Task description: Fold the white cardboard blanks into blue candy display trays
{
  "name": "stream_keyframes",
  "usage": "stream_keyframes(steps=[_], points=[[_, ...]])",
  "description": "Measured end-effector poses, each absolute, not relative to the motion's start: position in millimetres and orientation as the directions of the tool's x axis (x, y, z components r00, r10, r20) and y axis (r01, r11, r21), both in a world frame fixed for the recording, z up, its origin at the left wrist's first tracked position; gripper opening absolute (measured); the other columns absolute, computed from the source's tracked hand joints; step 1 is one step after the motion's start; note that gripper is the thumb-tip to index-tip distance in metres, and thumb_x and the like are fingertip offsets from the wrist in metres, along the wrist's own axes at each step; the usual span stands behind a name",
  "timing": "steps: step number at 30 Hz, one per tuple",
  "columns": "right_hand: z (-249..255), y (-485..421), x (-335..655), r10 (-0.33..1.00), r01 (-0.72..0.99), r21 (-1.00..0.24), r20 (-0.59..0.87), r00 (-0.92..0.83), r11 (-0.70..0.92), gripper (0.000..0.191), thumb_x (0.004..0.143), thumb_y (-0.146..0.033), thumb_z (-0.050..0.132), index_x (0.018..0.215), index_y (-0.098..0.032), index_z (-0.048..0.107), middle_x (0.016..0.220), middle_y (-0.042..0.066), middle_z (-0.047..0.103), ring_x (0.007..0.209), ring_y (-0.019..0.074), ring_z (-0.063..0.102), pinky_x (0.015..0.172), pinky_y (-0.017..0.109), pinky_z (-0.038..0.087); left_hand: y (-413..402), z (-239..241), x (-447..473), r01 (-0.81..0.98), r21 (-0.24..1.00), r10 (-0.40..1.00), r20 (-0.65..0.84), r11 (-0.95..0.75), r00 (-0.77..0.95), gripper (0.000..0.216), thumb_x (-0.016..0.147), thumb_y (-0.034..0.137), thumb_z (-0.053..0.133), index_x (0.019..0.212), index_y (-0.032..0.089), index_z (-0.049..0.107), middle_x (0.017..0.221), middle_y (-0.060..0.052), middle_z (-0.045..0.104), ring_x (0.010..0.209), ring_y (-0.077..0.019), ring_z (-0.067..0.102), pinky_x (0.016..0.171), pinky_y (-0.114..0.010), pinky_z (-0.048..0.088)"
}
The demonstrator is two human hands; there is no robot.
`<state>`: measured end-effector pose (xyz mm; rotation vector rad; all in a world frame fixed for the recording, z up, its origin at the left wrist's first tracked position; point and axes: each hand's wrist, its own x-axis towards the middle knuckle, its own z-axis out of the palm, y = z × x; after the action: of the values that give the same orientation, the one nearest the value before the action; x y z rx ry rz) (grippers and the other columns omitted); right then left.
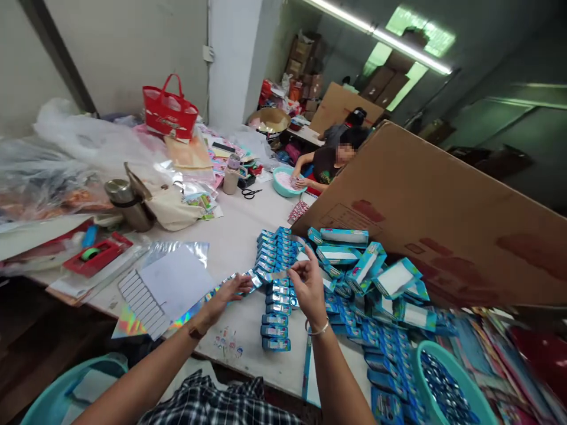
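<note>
My left hand (225,297) pinches a small blue box (253,280) by its end, just above the white table (241,233). My right hand (309,285) hovers close beside it, fingers curled in a pinch near the same box; whether it grips anything I cannot make out. Under both hands runs a neat row of small blue boxes (275,319). A loose heap of larger blue boxes (363,265) lies to the right.
A big cardboard sheet (443,218) leans at the right. A teal basin (452,383) of small items sits front right. A holographic sheet (172,283), tape dispenser (95,255), steel flask (128,203), red bag (169,112) and scissors (251,192) lie left. Another person (330,162) works beyond.
</note>
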<state>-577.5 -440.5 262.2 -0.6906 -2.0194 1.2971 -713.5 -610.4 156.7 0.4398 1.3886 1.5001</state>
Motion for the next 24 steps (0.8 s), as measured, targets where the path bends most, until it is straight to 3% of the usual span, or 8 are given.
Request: stream_keyframes(steps=[7, 12, 15, 20, 24], points=[[252.2, -425.6, -625.7, 0.812, 0.084, -0.945, 0.224, -0.539, 0.316, 0.067, 0.082, -0.021, 0.055, 0.142, -0.022, 0.027, 0.081, -0.001, 0.055, 0.072, 0.0127, 0.054, 0.07, 0.028, 0.049, -534.3, 201.4, -760.1, -0.223, 0.95, 0.922, -0.276, 0.218, -0.273, 0.06, 0.083, 0.065, 0.038, 0.101, 0.015, 0.065, 0.105, -0.01, 0.067, 0.105, -0.0257, 0.055, 0.085, -0.034, 0.041], [223.4, -410.7, -657.4, 0.868, 0.145, -0.949, 0.185, -0.461, 0.279, 0.067, 0.082, -0.022, 0.055, 0.142, -0.021, 0.027, 0.08, -0.001, 0.055, 0.07, 0.0128, 0.054, 0.067, 0.027, 0.048, -498.7, 182.0, -796.9, -0.039, 0.983, 0.929, -0.18, 0.177, -0.323, 0.047, 0.08, 0.059, 0.048, 0.076, 0.015, 0.064, 0.077, -0.005, 0.066, 0.08, -0.0208, 0.058, 0.072, -0.029, 0.043], [198.8, -390.9, -679.6, 0.9, 0.218, -0.92, 0.231, -0.37, 0.326, 0.064, 0.084, -0.024, 0.052, 0.142, -0.02, 0.027, 0.08, 0.0, 0.054, 0.071, 0.0141, 0.054, 0.07, 0.029, 0.048, -468.5, 161.9, -820.3, 0.127, 0.98, 0.929, -0.101, 0.155, -0.356, 0.04, 0.083, 0.053, 0.047, 0.074, 0.017, 0.064, 0.077, -0.004, 0.065, 0.079, -0.0199, 0.057, 0.073, -0.029, 0.043], [147.6, -320.5, -724.7, 0.894, 0.376, -0.821, 0.327, -0.307, 0.429, 0.06, 0.086, -0.02, 0.043, 0.143, -0.018, 0.024, 0.083, 0.002, 0.053, 0.074, 0.015, 0.052, 0.076, 0.031, 0.047, -383.2, 132.1, -863.2, 0.54, 0.796, 0.899, -0.012, 0.273, -0.437, 0.027, 0.084, 0.041, 0.048, 0.081, 0.022, 0.067, 0.096, -0.006, 0.067, 0.102, -0.0246, 0.053, 0.094, -0.038, 0.033], [101.9, -251.9, -759.1, 0.857, 0.447, -0.737, 0.37, -0.36, 0.506, 0.062, 0.084, -0.015, 0.039, 0.144, -0.015, 0.021, 0.084, 0.002, 0.053, 0.077, 0.0154, 0.052, 0.079, 0.031, 0.045, -310.8, 100.7, -888.9, 0.618, 0.661, 0.862, -0.087, 0.425, -0.5, 0.028, 0.086, 0.034, 0.045, 0.085, 0.019, 0.069, 0.105, -0.01, 0.066, 0.111, -0.0291, 0.047, 0.1, -0.051, 0.021]])
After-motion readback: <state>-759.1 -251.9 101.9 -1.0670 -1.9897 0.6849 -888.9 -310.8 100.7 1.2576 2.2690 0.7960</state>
